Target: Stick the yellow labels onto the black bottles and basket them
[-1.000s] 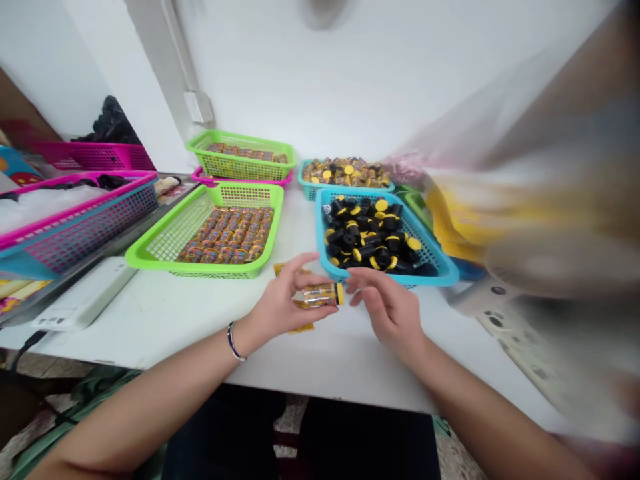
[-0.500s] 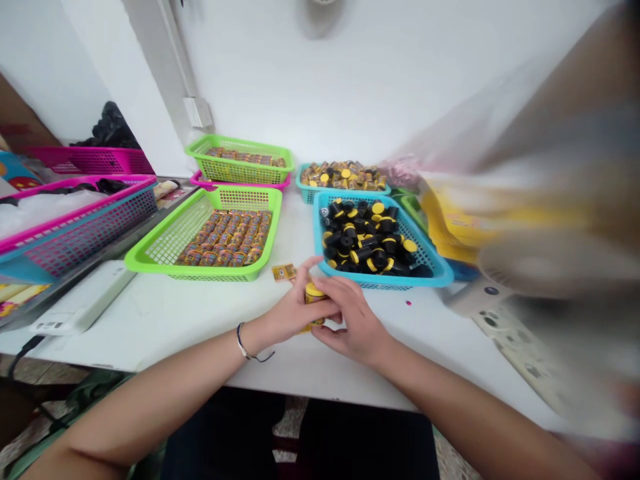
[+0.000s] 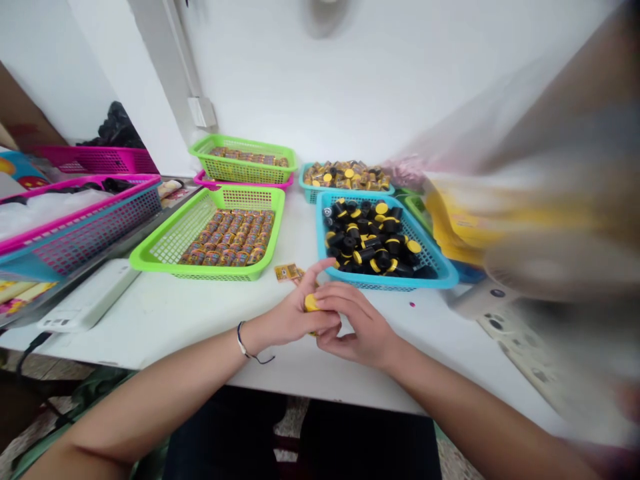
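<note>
Both hands meet over the table around one small canister with a yellow cap (image 3: 311, 303). My left hand (image 3: 295, 313) is closed on it, index finger pointing up and away. My right hand (image 3: 355, 327) has its fingers curled against the canister's other side; most of the canister's body is hidden by the fingers. Just beyond lie printed yellow labels (image 3: 287, 272). At the right, a blue basket (image 3: 453, 277) holds several black canisters with yellow caps (image 3: 373, 241). A green basket (image 3: 145, 261) at the left holds rows of labelled canisters (image 3: 227, 238).
Behind stand another green basket (image 3: 200, 148) on a pink one (image 3: 203, 179), and a light-blue basket (image 3: 313, 193) of labelled canisters. A white power strip (image 3: 93, 297) lies at left. A blurred fan (image 3: 535, 267) stands at right beside yellow packaging (image 3: 450, 227).
The canister has tilted and turned within my fingers, so its yellow cap now faces me more. Both hands stay nearly in place. The view has shifted slightly.
</note>
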The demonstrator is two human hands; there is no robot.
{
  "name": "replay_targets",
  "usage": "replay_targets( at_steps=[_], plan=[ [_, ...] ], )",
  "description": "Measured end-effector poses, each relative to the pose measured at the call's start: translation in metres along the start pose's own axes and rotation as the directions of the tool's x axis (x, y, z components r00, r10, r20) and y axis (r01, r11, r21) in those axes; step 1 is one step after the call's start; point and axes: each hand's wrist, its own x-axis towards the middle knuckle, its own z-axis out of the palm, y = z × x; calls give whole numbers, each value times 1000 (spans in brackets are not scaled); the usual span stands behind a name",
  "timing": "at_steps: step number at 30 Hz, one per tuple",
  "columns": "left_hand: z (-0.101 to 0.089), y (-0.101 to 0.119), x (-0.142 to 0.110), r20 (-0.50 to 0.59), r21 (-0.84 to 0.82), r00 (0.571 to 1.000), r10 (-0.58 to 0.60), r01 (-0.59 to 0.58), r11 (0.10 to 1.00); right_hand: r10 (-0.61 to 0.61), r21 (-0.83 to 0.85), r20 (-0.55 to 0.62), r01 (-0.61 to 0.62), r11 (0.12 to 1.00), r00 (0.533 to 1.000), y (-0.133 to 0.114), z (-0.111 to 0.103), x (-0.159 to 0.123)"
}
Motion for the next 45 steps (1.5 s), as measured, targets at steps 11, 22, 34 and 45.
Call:
replay_targets(
  at_steps=[11, 22, 34, 45],
  plan=[
    [2, -9, 3, -90, 303, 980, 179, -145, 942, -172, -140, 46, 177, 974, 984, 8, -6, -6],
    [-4, -12, 2, 130, -20, 990, 49, -47, 999, 36, 31, -29, -35, 999, 999, 1, 1, 0],
    [-5, -8, 1, 174, 11, 983, 55, -58, 998, -47, 69, -58, 51, 996, 997, 1, 1, -6],
    [-2, -1, -1, 102, 220, 983, 155, -174, 960, -210, -67, 63, 214, 974, 976, 2, -5, 0]
  ],
)
